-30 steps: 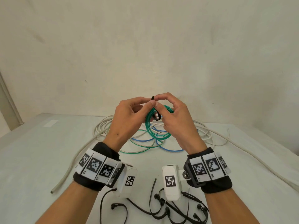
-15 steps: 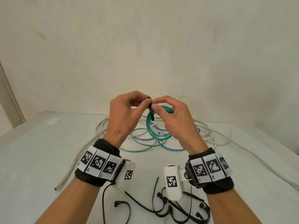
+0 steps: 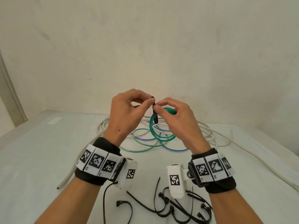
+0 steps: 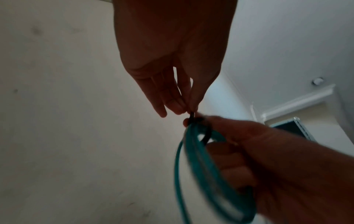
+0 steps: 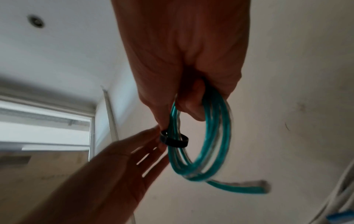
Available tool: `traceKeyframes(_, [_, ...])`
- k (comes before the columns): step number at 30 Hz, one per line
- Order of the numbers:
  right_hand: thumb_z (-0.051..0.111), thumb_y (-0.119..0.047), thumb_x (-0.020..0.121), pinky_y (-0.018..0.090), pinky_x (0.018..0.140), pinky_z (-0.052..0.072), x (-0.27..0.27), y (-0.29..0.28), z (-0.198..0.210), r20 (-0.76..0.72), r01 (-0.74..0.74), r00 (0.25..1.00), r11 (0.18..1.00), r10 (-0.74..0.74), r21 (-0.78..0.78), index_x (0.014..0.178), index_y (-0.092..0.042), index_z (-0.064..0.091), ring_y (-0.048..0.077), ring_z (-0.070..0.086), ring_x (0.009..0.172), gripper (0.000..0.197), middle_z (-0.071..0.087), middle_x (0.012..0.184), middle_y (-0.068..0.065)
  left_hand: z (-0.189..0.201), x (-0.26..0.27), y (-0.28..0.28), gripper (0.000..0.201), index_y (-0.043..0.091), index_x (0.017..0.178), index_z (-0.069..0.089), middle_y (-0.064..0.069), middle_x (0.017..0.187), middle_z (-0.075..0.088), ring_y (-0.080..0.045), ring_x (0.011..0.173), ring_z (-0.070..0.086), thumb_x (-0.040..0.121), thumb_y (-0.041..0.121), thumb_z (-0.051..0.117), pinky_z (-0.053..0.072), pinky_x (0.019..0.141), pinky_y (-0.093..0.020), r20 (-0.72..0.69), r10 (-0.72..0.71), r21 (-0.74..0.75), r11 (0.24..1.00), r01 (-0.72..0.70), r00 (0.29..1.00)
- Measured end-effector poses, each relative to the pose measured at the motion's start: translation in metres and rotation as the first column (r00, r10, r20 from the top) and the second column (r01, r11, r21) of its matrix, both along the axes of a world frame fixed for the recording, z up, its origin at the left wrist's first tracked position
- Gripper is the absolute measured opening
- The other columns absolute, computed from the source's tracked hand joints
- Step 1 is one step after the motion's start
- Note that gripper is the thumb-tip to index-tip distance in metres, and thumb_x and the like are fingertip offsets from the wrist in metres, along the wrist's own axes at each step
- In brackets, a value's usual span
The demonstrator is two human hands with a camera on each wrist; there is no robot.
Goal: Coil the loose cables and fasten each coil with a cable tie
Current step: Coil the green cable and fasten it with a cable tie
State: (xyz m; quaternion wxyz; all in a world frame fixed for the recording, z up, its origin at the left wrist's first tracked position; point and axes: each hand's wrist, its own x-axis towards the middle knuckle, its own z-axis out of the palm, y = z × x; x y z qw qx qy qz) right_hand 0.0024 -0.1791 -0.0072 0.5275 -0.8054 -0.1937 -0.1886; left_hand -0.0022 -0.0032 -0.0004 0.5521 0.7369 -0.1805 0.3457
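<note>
Green cable coil [image 3: 159, 126] is being held above the table [image 3: 32, 159] in the curled right hand [image 3: 177, 125] while a black cable tie [image 3: 155, 116], looped round it, is being pinched by the left hand [image 3: 127, 113], and should be cinched steadily.

Head view looks down from above; both wrist views look up, closely sharing the green coil [image 5: 199, 151].
</note>
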Motion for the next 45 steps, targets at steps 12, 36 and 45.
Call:
traceKeyframes(12, [0.068, -0.03, 0.101, 0.023, 0.043, 0.027, 0.001, 0.003, -0.006, -0.205, -0.068, 0.969, 0.948, 0.137, 0.311, 0.099, -0.017, 0.075, 0.008, 0.028, 0.043, 0.016, 0.055, 0.065, -0.002, -0.005, -0.002, -0.005, 0.025, 0.024, 0.121, 0.068, -0.005, 0.108, 0.073, -0.021, 0.101, 0.075, 0.097, 0.028, 0.073, 0.057, 0.099, -0.051, -0.253, -0.347, -0.117, 0.938, 0.327, 0.903])
traceKeyframes(36, [0.058, -0.017, 0.106, 0.023, 0.042, 0.021, -0.006, 0.014, 0.0, -0.094, -0.202, 0.956, 0.851, 0.279, 0.484, 0.111, -0.011, 0.069, 0.011, 0.02, 0.047, 0.013, 0.04, 0.052, -0.009, -0.015, 0.001, -0.02, 0.008, 0.004, 0.097, 0.08, -0.012, 0.084, 0.079, -0.023, 0.079, 0.077, 0.091, 0.008, 0.076, 0.05, 0.063, -0.019, -0.146, -0.383, -0.392, 0.869, 0.302, 0.912])
traceKeyframes(45, [0.063, -0.015, 0.103, 0.021, 0.039, 0.022, -0.005, 0.012, -0.001, -0.115, -0.21, 0.94, 0.809, 0.322, 0.549, 0.108, -0.017, 0.07, 0.01, 0.018, 0.045, 0.008, 0.032, 0.057, -0.002, -0.016, -0.001, -0.022, 0.012, 0.006, 0.1, 0.08, -0.013, 0.089, 0.08, -0.031, 0.086, 0.078, 0.091, 0.013, 0.077, 0.062, 0.077, -0.035, -0.148, -0.373, -0.353, 0.885, 0.303, 0.916])
